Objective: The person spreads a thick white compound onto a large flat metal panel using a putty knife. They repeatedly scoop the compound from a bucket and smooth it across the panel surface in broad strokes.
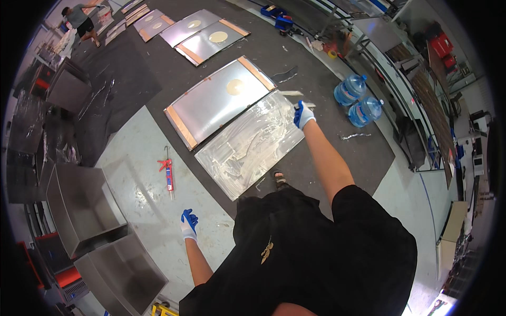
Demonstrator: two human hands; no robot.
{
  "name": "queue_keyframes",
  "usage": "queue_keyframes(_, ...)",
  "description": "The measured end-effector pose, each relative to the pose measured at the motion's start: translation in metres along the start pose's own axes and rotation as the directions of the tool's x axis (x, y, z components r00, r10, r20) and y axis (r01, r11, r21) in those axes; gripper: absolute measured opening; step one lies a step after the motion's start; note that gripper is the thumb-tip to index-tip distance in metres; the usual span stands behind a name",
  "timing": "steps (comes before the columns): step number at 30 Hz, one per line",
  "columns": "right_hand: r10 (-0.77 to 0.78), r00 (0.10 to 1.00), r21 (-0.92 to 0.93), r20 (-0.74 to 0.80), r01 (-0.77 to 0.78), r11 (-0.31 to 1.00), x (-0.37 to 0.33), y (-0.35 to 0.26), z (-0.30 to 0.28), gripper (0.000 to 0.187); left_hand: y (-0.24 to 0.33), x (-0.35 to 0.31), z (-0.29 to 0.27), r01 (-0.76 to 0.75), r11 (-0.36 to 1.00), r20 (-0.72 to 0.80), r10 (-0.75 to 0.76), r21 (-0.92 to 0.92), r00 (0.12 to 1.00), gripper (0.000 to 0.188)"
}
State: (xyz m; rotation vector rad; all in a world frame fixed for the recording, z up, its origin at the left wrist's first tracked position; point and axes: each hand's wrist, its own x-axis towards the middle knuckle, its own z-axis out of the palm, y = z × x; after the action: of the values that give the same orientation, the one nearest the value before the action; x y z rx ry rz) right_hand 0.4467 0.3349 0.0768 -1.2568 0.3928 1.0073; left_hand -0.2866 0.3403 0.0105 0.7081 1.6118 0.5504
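Note:
A flat rectangular panel (247,145) lies at my feet, its face smeared with a whitish, streaky coating. My right hand (303,116), in a blue and white glove, is at the panel's far right corner. Its fingers are closed; a pale flat edge (309,105) shows beside them, and I cannot make out what they hold. Out to the left, my left hand (188,224), gloved alike, hovers over the light floor with fingers loosely bent and apart, nothing visible in it. Beyond it lies a red caulking gun (168,176) with a cartridge in it.
A shiny metal panel (211,100) with wooden end strips and a round cream patch adjoins the coated one. More such panels (211,39) lie farther off. Two large blue water bottles (365,112) stand right; metal boxes (87,210) stand left. A person (81,23) bends far left.

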Motion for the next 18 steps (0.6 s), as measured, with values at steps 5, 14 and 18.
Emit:
queue_keyframes(5, -0.154, 0.987, -0.394, -0.032, 0.13, 0.91, 0.062, 0.068, -0.007, 0.044, -0.081, -0.036, -0.002, 0.139, 0.979, 0.057, -0.132, -0.145, 0.99, 0.041)
queue_keyframes(14, -0.393, 0.912, -0.897, -0.119, 0.07, 0.436, 0.171, 0.148, -0.069, 0.04, -0.249, -0.243, 0.07, 0.521, 0.794, -0.06, -0.564, -0.312, 0.824, 0.043)
queue_keyframes(18, 0.015, 0.985, -0.577, -0.17, -0.112, 0.809, 0.142, 0.144, -0.077, 0.046, -0.241, -0.293, 0.116, 0.532, 0.816, -0.207, -0.574, -0.225, 0.792, 0.043)
